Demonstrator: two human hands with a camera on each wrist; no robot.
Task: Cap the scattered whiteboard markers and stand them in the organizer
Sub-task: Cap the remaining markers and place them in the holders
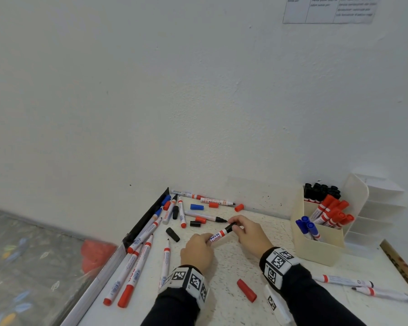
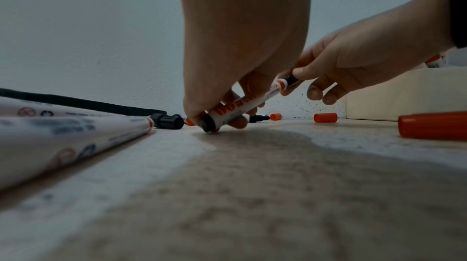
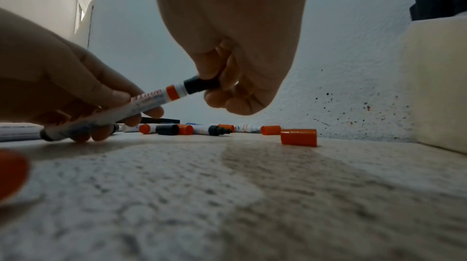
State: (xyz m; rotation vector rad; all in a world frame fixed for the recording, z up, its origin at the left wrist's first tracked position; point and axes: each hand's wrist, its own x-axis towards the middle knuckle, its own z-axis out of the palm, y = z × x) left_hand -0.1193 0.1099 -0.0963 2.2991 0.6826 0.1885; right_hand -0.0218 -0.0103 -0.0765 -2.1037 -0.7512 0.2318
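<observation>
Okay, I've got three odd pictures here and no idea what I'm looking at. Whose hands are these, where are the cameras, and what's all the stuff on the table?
There is no machine here: a person works with bare hands, wearing one camera on the head and one on each wrist. The big picture is the head view; the two low, dim ones look along each hand from the wrists.

The left hand grips the barrel of a whiteboard marker, and the right hand pinches the black cap at its end.

On the table lie more markers and loose caps, such as a red cap. At the right, a cream organizer holds capped black, red and blue markers standing up.
</observation>
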